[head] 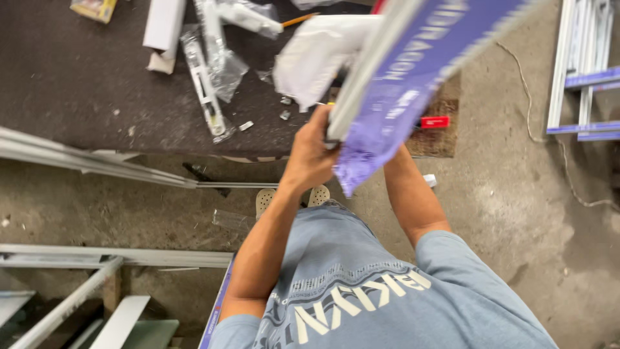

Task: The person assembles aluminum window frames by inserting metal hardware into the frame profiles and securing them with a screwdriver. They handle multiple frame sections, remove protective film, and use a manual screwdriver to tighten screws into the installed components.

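Note:
I hold a long white profile (365, 71) that rises steeply toward the upper right. A purple protective film (394, 97) covers one face, and its loose, crumpled end (358, 168) hangs below the profile's lower tip. My left hand (309, 155) grips that lower end, fingers wrapped around it. My right forearm (410, 194) reaches up behind the film, which hides the hand. A crumpled white wrapping (316, 55) sits against the profile higher up.
A dark workbench (77, 84) lies ahead with bagged metal hardware (206, 77), a white box (163, 29) and a red tool (434, 121). Long pale profiles (97, 165) run along the left. More profiles (581, 71) lean at the upper right. A cord (549, 139) trails over the concrete floor.

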